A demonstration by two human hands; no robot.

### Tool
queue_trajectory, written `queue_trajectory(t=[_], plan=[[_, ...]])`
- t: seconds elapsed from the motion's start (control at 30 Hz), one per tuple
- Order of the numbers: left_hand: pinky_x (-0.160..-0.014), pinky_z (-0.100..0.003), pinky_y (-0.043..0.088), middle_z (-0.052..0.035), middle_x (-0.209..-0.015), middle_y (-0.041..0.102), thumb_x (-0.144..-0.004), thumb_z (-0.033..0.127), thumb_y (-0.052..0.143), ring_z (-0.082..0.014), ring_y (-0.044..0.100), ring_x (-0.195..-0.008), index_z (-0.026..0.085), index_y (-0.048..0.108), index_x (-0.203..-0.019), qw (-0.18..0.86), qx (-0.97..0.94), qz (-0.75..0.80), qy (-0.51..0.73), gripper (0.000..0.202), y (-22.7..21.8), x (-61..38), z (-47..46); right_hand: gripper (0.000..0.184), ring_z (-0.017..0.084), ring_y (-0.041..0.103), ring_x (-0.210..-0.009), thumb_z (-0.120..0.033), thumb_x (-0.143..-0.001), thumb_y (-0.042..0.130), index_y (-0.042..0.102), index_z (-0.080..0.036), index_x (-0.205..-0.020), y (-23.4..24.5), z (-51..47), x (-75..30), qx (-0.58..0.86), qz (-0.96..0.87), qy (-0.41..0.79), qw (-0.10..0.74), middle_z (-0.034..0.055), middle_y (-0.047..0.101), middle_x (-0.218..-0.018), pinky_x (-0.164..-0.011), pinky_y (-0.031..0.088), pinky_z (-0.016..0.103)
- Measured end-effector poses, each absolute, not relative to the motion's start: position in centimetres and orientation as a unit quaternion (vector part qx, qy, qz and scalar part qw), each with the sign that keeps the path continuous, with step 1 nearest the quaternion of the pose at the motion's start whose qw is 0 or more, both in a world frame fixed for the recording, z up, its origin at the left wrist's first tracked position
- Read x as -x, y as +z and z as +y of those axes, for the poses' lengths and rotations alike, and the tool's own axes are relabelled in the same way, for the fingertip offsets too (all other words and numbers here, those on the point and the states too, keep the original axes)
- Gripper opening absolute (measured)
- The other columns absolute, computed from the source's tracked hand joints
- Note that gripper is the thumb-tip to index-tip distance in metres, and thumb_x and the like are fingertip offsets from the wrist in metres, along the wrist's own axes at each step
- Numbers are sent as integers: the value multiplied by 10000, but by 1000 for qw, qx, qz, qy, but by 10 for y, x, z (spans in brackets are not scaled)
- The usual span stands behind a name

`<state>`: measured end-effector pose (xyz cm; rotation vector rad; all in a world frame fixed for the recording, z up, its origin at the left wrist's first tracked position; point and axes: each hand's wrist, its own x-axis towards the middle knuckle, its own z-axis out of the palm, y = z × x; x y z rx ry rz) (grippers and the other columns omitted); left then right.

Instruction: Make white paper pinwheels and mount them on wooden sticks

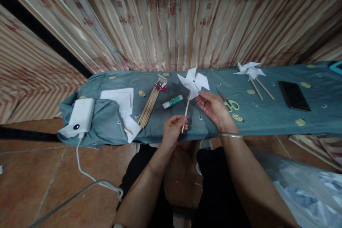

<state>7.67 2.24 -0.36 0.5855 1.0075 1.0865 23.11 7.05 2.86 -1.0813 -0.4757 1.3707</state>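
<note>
A white paper pinwheel [191,82] with a shiny pin at its centre stands tilted on a thin wooden stick. My left hand [173,128] is closed around the lower part of that stick. Close to the pinwheel's lower right blade is my right hand [211,106], its fingertips at the paper edge; whether they pinch it is hard to see. Left of the pinwheel lies a green and white glue stick [172,101]. Beside it are several wooden sticks [149,108] and an open little red and white box [161,83] of pins. Green-handled scissors [230,104] rest by my right wrist.
Finished-looking pinwheels [251,69] on sticks lie to the right, near a black phone [294,95]. White paper sheets [120,96] and a cabled white power bank [82,114] are at the left. Behind the cloth-covered surface [269,121] hangs a striped curtain [171,25].
</note>
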Motion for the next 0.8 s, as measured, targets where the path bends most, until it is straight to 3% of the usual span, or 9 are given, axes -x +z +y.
queue_trajectory(t=[0.23,0.4,0.5,0.6,0.8], plan=[[-514,-194,473,0,-593,655,-499,387,869,-61,562,-473,119,722,-717,692,-263,460,490,376,-5,-75,23,236,96,637,-554,-315,-583,863,693,-178,-672,27,67,-224,495,-260,591,581,25,725,-658,-538,511,185],[-497,-191,462,5,-583,647,-476,399,871,-59,551,-466,121,716,-693,686,-262,464,496,385,-5,-71,26,346,73,535,-457,-476,-578,836,660,-179,-595,34,58,-231,521,-315,524,596,15,682,-581,-443,408,197],[-494,-191,459,8,-575,643,-470,399,870,-60,551,-463,124,714,-681,685,-264,466,494,380,-5,-69,26,330,64,469,-440,-455,-581,824,628,-191,-553,35,58,-244,536,-322,392,675,-12,653,-554,-438,359,207],[-500,-199,465,6,-575,645,-468,397,869,-65,552,-467,125,719,-686,688,-273,470,481,379,-4,-67,25,249,83,504,-513,-389,-579,813,658,-195,-603,32,63,-257,570,-323,272,705,-20,664,-607,-519,402,227],[-485,-198,456,3,-557,645,-442,398,875,-65,543,-454,131,716,-652,695,-280,476,460,375,-3,-66,23,155,118,532,-605,-326,-591,779,706,-201,-646,23,72,-263,596,-369,271,660,-26,658,-624,-601,418,261]])
